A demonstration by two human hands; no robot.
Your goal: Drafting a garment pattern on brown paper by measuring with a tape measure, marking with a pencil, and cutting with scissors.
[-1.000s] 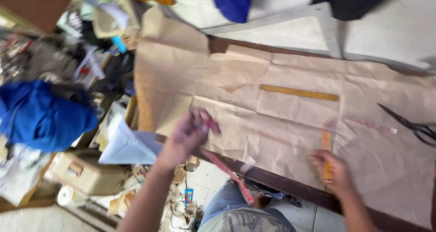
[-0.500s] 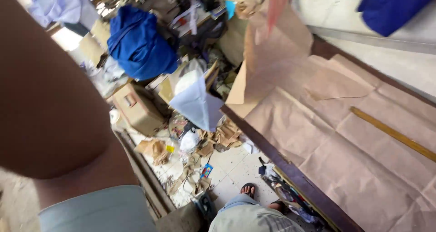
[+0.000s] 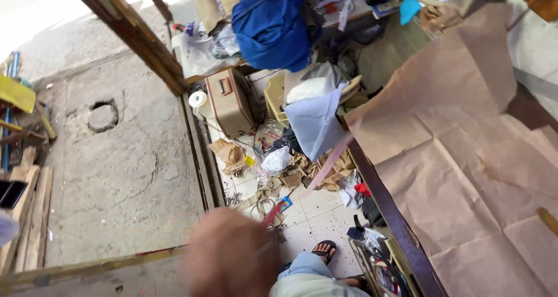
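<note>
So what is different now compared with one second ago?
The left hand left the brown paper and swung down to the floor side, pulling a pink strip taut. The right hand and its ruler are out of view. The paper stays spread on the table and the blue cloth stays put.

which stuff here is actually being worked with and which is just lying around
In use:
- blurred left hand holding a pink measuring tape
- creased brown pattern paper on the dark wooden table

Lying about:
- blue cloth bundle
- tan suitcase
- paper scraps on the tiled floor

brown paper (image 3: pixel 465 157), blue cloth (image 3: pixel 270 24), pink tape (image 3: pixel 325 169)
</note>
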